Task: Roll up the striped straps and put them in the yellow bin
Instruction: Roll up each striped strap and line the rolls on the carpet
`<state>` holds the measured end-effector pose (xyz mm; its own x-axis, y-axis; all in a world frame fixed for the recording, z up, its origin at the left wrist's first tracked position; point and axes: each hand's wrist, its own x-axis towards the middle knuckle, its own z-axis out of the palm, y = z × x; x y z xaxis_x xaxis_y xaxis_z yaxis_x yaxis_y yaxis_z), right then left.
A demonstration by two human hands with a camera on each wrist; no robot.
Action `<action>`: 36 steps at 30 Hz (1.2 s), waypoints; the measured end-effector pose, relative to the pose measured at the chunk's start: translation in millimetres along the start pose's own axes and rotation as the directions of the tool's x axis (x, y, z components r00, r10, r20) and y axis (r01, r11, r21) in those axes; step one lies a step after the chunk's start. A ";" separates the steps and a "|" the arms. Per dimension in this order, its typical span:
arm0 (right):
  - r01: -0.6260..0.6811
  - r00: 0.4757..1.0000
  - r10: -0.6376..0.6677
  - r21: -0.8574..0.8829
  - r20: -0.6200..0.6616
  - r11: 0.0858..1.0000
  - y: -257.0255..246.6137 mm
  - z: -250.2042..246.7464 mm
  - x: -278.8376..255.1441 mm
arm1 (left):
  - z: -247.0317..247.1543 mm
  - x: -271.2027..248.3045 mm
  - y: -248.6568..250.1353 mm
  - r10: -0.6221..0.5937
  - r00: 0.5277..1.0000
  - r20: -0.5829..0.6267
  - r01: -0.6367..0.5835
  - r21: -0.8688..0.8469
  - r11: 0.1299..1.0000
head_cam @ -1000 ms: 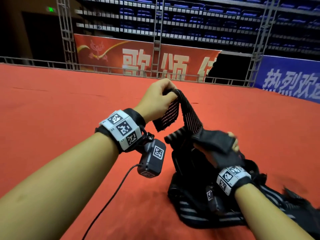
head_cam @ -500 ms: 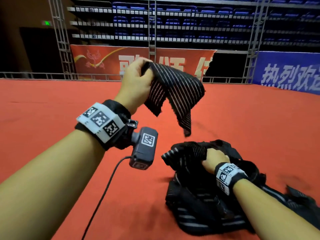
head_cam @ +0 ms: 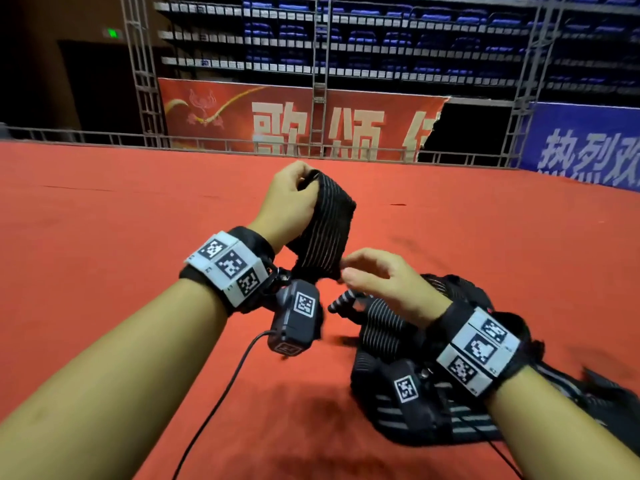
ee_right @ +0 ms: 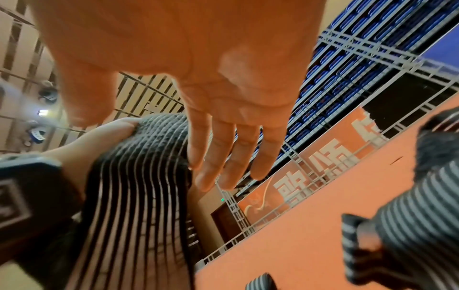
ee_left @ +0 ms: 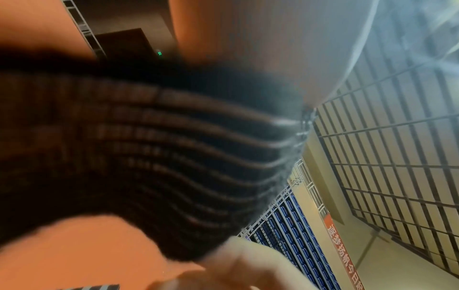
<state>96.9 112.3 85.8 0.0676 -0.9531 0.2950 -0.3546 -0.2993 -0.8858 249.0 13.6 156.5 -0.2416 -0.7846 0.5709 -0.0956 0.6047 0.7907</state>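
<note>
**A:** Starting at the left, what is the left hand (head_cam: 291,199) doing?

**B:** It is gripping the top end of one black elastic strap with thin pale stripes (head_cam: 325,233), fingers curled round it. It is holding that end raised, I judge, so the rest is hanging free and straight, clear of the red carpeted floor (head_cam: 104,237), which makes a loose end easy to find.

**A:** And the right hand (head_cam: 384,278)?

**B:** It is reaching in just beside the dangling lower edge with fingers loosely spread, holding nothing. The right wrist view is showing its fingertips (ee_right: 206,182) at the strap's (ee_right: 139,176) side, but I cannot tell whether they are touching. It seems to be getting ready to catch the bottom end and start the roll.

**A:** Where are the others?

**B:** The tangled heap of black striped straps (head_cam: 398,368) is lying on the floor under the right wrist, probably kept close for quick picking.

**A:** And the yellow bin?

**B:** It is not showing in any view.
</note>
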 end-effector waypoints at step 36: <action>0.003 0.954 0.122 0.420 -0.272 0.908 -21.0 44.4 38.3 | -52.5 -66.8 -11.0 0.033 0.935 0.352 -0.071 0.097 0.993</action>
<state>148.4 80.1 99.8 -0.2325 -0.9342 0.2707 0.0699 -0.2936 -0.9534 316.8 52.2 121.2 -0.5694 -0.6661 0.4818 -0.1717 0.6695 0.7227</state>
